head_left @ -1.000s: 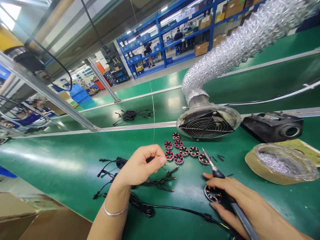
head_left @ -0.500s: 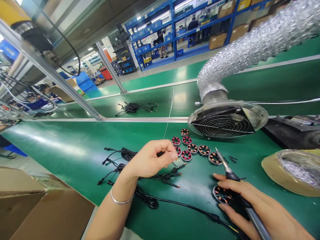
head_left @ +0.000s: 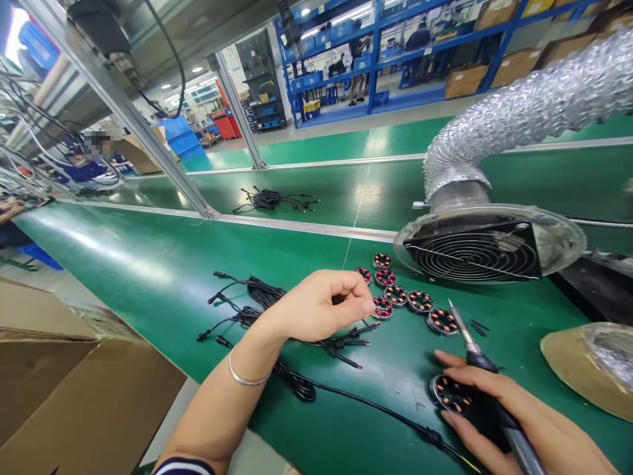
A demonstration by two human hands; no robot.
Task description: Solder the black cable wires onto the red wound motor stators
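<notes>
My left hand (head_left: 329, 307) is pinched closed above the green bench, beside several ring-shaped coils; what lies between its fingertips is too small to make out. My right hand (head_left: 514, 402) holds a soldering iron (head_left: 482, 359), its tip pointing up and away. The thumb and fingers of that hand are also around a coil ring (head_left: 451, 394). More rings, such as one with copper windings (head_left: 420, 301) and one with red windings (head_left: 384, 277), lie near the bench's middle. Black cables (head_left: 262, 290) run beneath and beside my left forearm.
A fume extractor fan (head_left: 469, 254) with a silver duct (head_left: 519, 92) stands at the back right. Short black tubes (head_left: 479, 328) lie near the iron. A cardboard box (head_left: 89, 396) is at the lower left. More cables (head_left: 271, 199) lie beyond the rail; people are in the background.
The view has shifted, so most things sit further right. Both hands keep nearly the same poses, the left pinched near the rings, the right with the iron and the ring.
</notes>
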